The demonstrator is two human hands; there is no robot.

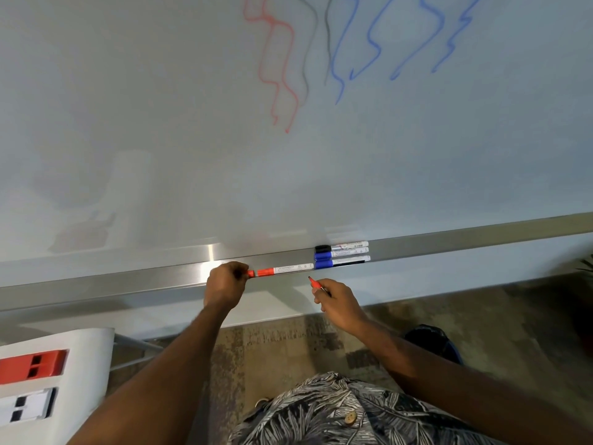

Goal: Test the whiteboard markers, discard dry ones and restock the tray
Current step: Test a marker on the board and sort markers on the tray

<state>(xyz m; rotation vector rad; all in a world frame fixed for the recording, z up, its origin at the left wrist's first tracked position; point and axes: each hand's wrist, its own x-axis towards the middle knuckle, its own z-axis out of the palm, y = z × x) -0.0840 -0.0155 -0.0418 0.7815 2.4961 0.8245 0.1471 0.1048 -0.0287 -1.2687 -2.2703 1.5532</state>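
A metal tray [128, 279] runs along the bottom of the whiteboard [160, 123]. On it lies a red-capped marker [282, 270]. My left hand [226, 284] is closed around something red at that marker's cap end; what it is I cannot tell. My right hand [337, 300] grips an uncapped red marker [317, 285] with its tip pointing up toward the tray. Three capped markers, one black [341, 247] and two blue [341, 256], lie side by side on the tray to the right. Red, grey and blue squiggles [337, 53] mark the board above.
A white table [80, 354] at lower left carries a red box [32, 366] and a white box [27, 406]. Patterned carpet [288, 342] lies below the board, with a dark bag [433, 342] on the floor at right.
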